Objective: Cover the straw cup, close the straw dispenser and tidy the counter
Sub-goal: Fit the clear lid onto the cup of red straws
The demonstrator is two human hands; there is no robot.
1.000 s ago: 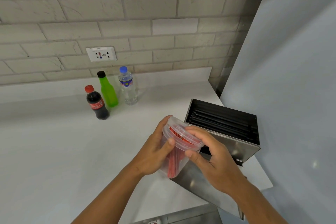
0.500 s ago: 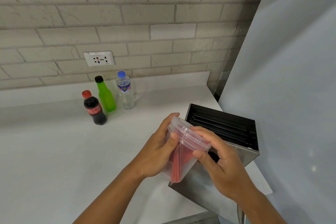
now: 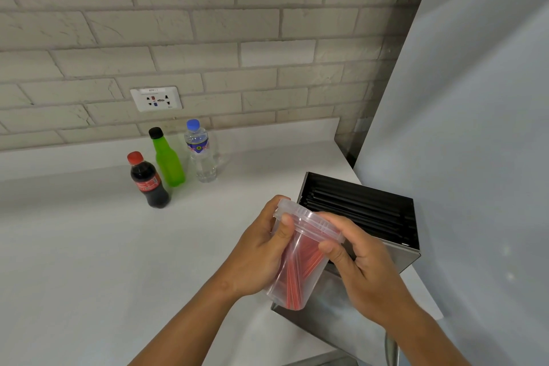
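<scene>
A clear plastic straw cup (image 3: pixel 300 270) with red straws inside is held tilted above the counter, its top leaning away from me. My left hand (image 3: pixel 261 249) wraps the cup's left side, thumb on the rim. My right hand (image 3: pixel 356 264) grips the clear lid (image 3: pixel 309 221) that sits on the cup's mouth, fingers over its far edge. Just behind and to the right stands the steel straw dispenser (image 3: pixel 401 255), open on top, with black straws (image 3: pixel 359 211) lying inside.
Three bottles stand near the back wall: a cola bottle (image 3: pixel 148 181), a green bottle (image 3: pixel 167 159) and a water bottle (image 3: pixel 200 151). A wall socket (image 3: pixel 156 98) is above them. A grey panel (image 3: pixel 475 128) bounds the white counter (image 3: pixel 74 246) on the right.
The cup has tipped further away from me, so the lid's top is no longer seen face-on. Both hands stay on cup and lid; the camera view has shifted slightly.
</scene>
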